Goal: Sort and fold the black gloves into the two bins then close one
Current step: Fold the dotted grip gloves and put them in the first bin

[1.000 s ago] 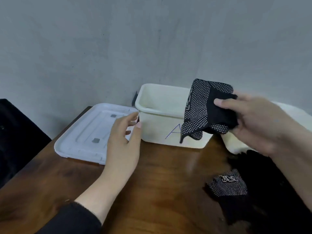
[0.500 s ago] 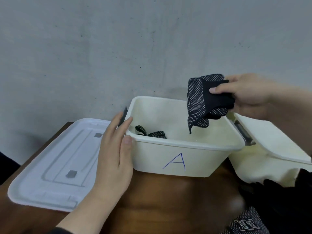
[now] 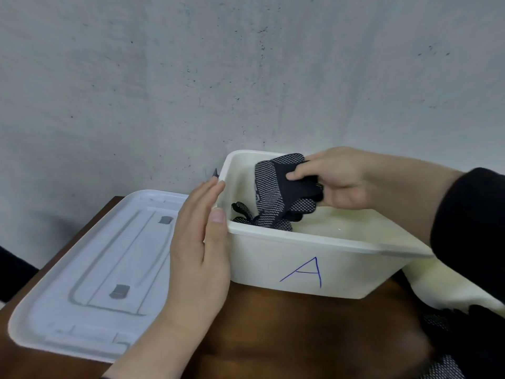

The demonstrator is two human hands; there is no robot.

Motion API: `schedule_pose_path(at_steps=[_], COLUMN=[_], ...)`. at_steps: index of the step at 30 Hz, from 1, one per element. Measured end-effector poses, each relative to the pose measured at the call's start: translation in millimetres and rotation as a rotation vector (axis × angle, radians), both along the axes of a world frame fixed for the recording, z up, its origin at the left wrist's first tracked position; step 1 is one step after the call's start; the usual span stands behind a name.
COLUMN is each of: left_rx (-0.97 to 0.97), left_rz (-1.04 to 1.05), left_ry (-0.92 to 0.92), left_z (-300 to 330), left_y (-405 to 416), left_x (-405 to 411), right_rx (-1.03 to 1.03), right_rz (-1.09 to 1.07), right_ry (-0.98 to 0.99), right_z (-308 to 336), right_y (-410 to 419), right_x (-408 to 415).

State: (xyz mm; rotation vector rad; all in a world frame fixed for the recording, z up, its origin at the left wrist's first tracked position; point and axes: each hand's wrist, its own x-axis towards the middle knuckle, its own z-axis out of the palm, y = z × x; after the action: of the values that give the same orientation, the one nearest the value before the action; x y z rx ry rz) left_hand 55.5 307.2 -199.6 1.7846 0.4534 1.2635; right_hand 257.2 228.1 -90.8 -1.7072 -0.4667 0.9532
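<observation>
right hand [image 3: 340, 179] is pinching the folded black glove [image 3: 278, 192] just inside bin A [image 3: 300, 258], straight above another glove [image 3: 243, 213] at 6 o'clock below it, while the flat left hand [image 3: 200, 239] steadies the bin's 9 o'clock wall.

— What does the person wear on the right arm?
— A black long sleeve [image 3: 470, 231], plain, without print or marking, ending above the wrist; its cuff edge is soft and rounded.
— And the hands?
— Both the left hand [image 3: 200, 250] and the right hand [image 3: 337, 179] are bare, without rings or a watch. The thumbnails are short and unpainted.
— The left forearm?
— Bare as far as the view shows.
</observation>
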Motion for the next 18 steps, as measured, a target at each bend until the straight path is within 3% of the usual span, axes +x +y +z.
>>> schedule_pose_path(at_steps=[3,5,8,10,11,12,14,16,18], left_rx=[-0.028,-0.029,-0.011,0.007,0.012,0.016,0.023,0.031,0.047], left_rz=[0.002,-0.004,-0.013,-0.005,-0.002,0.002,0.001,0.0,0.006], left_ry=[0.009,0.028,0.062,0.079,0.087,0.093,0.101,0.111,0.136], left_z=[3.2,4.6,5.7,6.2,6.9,7.5,8.2,8.2,8.5], left_y=[2.3,5.5,10.3,11.6,11.7,11.8,11.4,11.3,12.2], left_x=[0.2,-0.7,-1.3,-1.3,-1.5,-1.6,-1.4,-1.2,-0.7], right_rx=[-0.079,-0.277,-0.597,-0.78,-0.767,-0.691,-0.527,-0.56,-0.664], right_rz=[0.071,0.181,0.349,0.473,0.48,0.476,0.614,0.864,0.983], right_ry=[0.086,-0.072,-0.651,-1.159,-1.371,-1.464,-1.393,-1.25,-1.164], right_z=[-19.8,-34.4,-35.2,-29.1,-25.1,-22.6,-19.5,-20.9,-25.9], right_y=[20.0,27.6,30.8,31.6,31.8,32.5,33.0,33.1,30.9], right_x=[-11.3,-18.9,-24.9,-26.0,-27.7,-28.1,-30.4,-35.6,-41.2])
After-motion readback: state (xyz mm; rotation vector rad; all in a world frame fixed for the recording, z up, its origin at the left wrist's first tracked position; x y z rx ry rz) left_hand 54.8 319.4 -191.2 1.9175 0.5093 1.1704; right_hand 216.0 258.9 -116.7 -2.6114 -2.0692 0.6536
